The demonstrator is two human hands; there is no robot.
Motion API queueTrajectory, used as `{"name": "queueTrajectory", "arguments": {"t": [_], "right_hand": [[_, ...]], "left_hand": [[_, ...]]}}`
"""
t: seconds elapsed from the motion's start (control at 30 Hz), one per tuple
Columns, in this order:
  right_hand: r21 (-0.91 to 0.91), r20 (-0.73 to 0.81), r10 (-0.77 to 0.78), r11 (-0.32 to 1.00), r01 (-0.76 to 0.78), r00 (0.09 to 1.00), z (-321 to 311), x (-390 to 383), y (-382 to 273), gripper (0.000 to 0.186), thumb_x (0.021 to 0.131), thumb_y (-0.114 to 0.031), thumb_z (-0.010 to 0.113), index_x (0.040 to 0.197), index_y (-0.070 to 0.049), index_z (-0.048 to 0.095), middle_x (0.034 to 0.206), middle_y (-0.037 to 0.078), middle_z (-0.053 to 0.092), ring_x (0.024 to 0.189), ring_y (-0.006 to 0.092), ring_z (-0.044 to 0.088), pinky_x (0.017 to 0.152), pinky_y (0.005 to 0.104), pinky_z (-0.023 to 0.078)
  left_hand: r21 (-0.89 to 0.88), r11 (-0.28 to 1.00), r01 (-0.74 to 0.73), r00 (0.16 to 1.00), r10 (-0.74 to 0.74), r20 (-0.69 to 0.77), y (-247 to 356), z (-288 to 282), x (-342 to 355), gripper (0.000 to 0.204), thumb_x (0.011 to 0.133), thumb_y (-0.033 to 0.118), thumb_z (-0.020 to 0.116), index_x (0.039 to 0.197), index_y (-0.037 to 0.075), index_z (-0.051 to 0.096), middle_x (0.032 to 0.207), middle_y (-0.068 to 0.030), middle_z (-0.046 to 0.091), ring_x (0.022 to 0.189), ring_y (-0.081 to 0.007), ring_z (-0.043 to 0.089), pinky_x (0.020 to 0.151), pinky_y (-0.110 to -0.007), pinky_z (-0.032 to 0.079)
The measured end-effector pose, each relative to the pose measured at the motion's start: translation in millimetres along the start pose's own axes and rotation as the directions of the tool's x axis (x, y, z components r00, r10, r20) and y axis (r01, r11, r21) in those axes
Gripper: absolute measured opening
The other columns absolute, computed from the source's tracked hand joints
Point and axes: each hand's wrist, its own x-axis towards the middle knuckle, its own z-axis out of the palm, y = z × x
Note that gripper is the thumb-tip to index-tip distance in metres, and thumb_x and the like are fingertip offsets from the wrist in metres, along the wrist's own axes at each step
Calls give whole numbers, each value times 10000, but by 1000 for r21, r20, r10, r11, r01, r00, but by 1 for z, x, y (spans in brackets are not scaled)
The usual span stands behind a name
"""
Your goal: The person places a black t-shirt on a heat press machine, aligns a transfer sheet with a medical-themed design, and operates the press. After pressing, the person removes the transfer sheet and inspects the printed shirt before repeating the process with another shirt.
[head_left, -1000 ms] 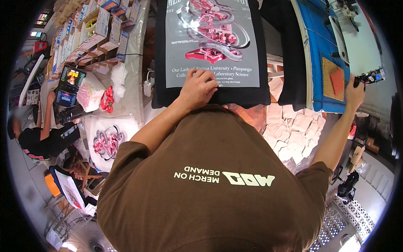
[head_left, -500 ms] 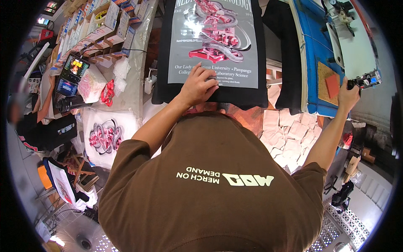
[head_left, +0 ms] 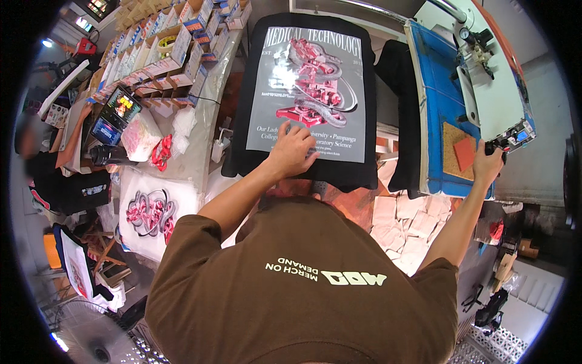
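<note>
A black shirt [head_left: 239,136] lies spread on a platen in front of me. On it rests a glossy grey transfer sheet [head_left: 351,138] with a red-and-silver snake and microscope design and pale lettering. My left hand [head_left: 294,151] lies on the lower part of this sheet, fingers apart and covering some lettering. Off to the right, my right hand [head_left: 487,162] is wrapped round a black handle [head_left: 494,150] beside the small control box [head_left: 515,136] of a heat press [head_left: 485,100]. Its white upper part stands to the right of a blue-covered platen.
Blue-covered platen [head_left: 431,91] carries a brown pad and an orange block [head_left: 465,154]. Left table holds cardboard boxes [head_left: 182,54], a phone [head_left: 115,115], a black bottle [head_left: 109,155] and a printed white sheet [head_left: 130,233]. Pale paper pieces [head_left: 418,224] lie below right. Another person [head_left: 60,176] is at far left.
The view has tilted, so the shirt and tables appear lower and the shirt's far edge now shows. My left hand stays on the sheet; my right hand keeps hold of the handle.
</note>
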Motion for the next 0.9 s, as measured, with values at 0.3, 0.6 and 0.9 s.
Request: {"name": "queueTrajectory", "arguments": {"t": [0.3,0.6,0.9], "right_hand": [[66,0,-95,993,95,995,-36,-35,-91,442,825,-340,740,991,44,598,946,248,657,911,429,609,816,494,459],[191,-15,-208,959,207,978,-63,-95,-200,455,792,-315,763,1128,-41,625,1173,206,592,1136,407,505,952,532,374],[494,-242,-359,754,433,901,-82,-99,-291,1138,552,-481,905,1468,-80,361,1510,392,127,1361,600,232,1077,662,285]], "left_hand": [[-278,958,-74,962,-5,-274,7,-35,-1,56,827,112,681,825,56,682,890,-91,639,912,-282,591,872,-439,432],[-401,912,88,908,-239,-345,-9,-44,-106,56,814,73,696,823,20,681,873,-111,649,849,-292,611,762,-385,494],[-352,893,282,788,-425,-445,-15,-69,-178,60,833,66,691,843,7,682,884,-135,652,864,-314,620,766,-391,496]]}}
